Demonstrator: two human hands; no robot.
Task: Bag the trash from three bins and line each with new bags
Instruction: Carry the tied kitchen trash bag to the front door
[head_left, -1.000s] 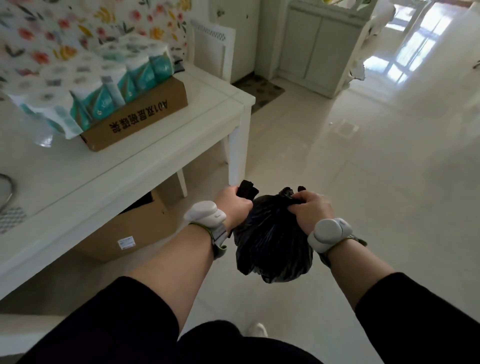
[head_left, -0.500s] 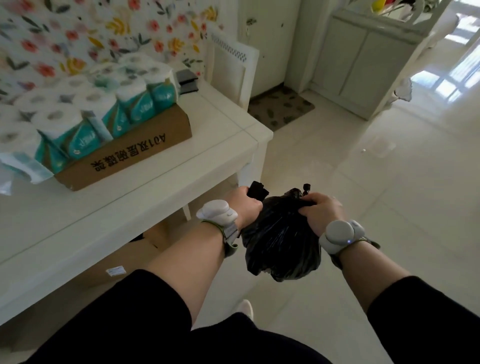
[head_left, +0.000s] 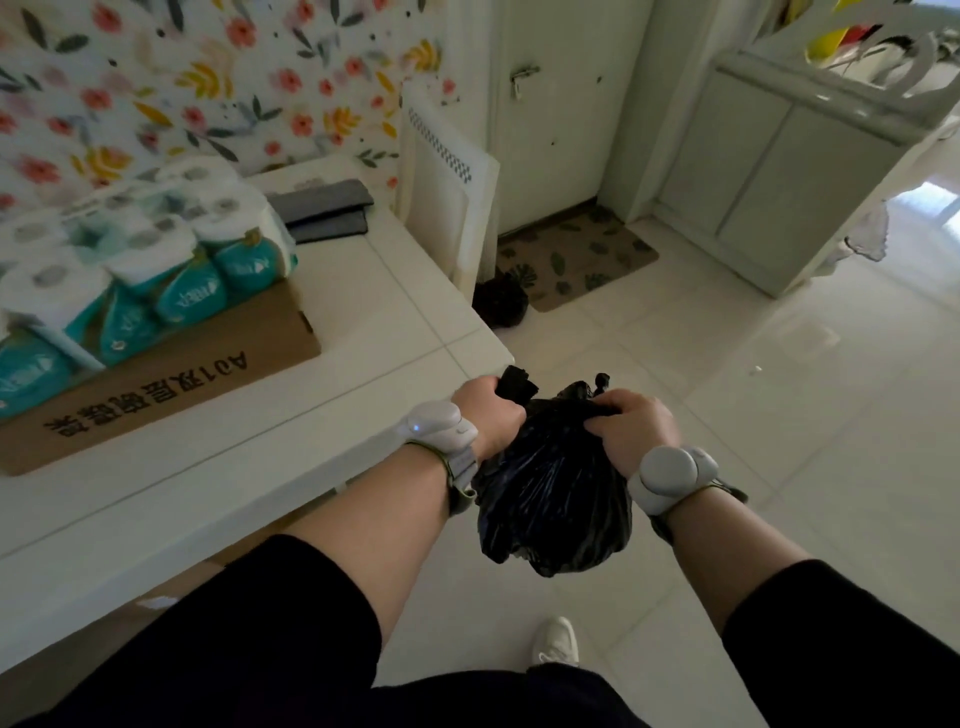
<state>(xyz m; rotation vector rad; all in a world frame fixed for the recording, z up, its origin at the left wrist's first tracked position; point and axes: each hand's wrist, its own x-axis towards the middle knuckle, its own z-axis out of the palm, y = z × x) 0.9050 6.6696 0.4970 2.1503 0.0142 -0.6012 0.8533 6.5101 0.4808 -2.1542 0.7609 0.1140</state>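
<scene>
Black trash bag (head_left: 553, 493) up in the air, full and bulging, hanging between both hands over the pale tiled floor (head_left: 753, 415), just beside the corner of the white table (head_left: 405, 312). Left hand (head_left: 488, 415) is fisted tight round one gathered end of the bag's neck, a black tuft poking out above the knuckles. Right hand (head_left: 631, 428) clenches the other side of the neck, fingers curled down into the plastic. Pale wrist devices on both arms, black sleeves pushed up. On the table, a cardboard box (head_left: 171, 384) with packs of toilet rolls (head_left: 135, 265) stacked on top, and dark folded items (head_left: 324, 210) behind them by the floral wall. Farther off, a second dark bag (head_left: 500, 304) sits on the floor at the table's far end, touching the edge of a leaf-patterned doormat (head_left: 576, 257) before a white door. One white shoe (head_left: 557, 642) below.
</scene>
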